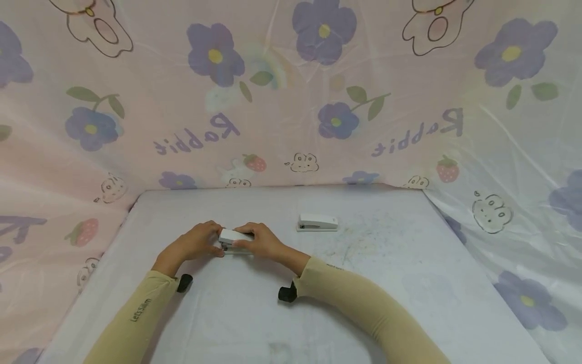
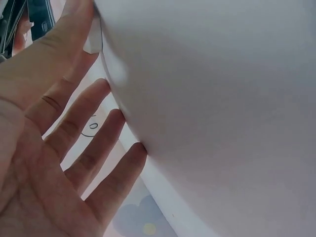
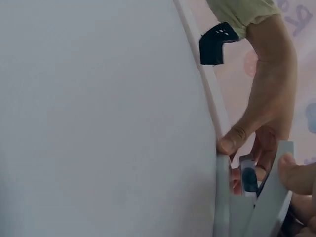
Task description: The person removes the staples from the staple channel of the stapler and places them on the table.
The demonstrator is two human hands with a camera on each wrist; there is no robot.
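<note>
Left hand (image 1: pixel 196 241) pinching base (image 3: pixel 223 192) of white stapler (image 1: pixel 234 235) on table (image 1: pixel 227 313), outer fingers (image 2: pixel 118 185) spreading; right hand (image 1: pixel 263 241) pinching top arm (image 3: pixel 270 212). Advisable: holding base flat, fingertips avoiding gap.

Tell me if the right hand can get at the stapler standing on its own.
Probably yes: nothing visible stands on the table between the right hand and the lone stapler, though that hand would first need to release the other stapler it holds.
</note>
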